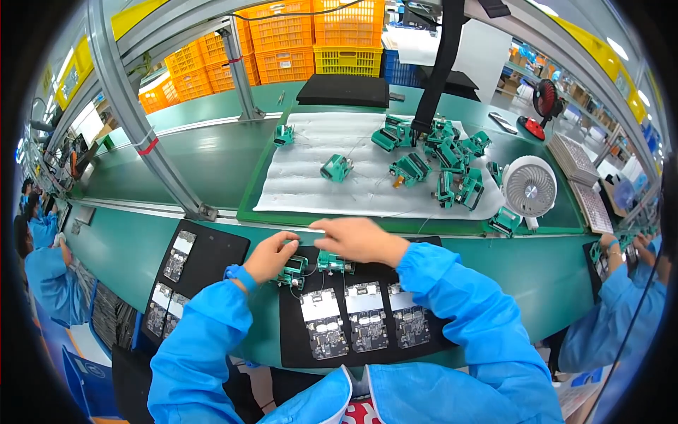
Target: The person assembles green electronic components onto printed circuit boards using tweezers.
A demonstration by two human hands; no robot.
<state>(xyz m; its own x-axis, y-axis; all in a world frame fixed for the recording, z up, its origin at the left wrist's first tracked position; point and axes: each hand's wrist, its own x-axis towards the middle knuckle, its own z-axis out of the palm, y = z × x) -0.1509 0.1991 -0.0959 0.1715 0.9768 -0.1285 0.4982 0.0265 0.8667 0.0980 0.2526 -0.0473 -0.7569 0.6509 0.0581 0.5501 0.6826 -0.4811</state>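
Note:
My left hand (270,256) hovers over the back left of a black mat (295,346), with thumb and forefinger brought together. Just below it lies a green-framed module (291,273) with thin wires. My right hand (360,239), slightly smeared, reaches left above a second green module (335,264), its fingers drawn together close to my left fingertips. Whatever either hand pinches is hidden or too small to name. Nearer to me on the mat lie three circuit boards, a left one (325,325), a middle one (367,321) and a right one (408,321), each with a silvery upper part.
Another black mat with boards (181,254) lies to the left. Behind, several green modules (445,152) sit on white foam sheeting (296,177). A white fan (530,186) stands at right, beyond it pale trays (590,205). A metal post (152,134) rises at left. Co-workers sit on both sides.

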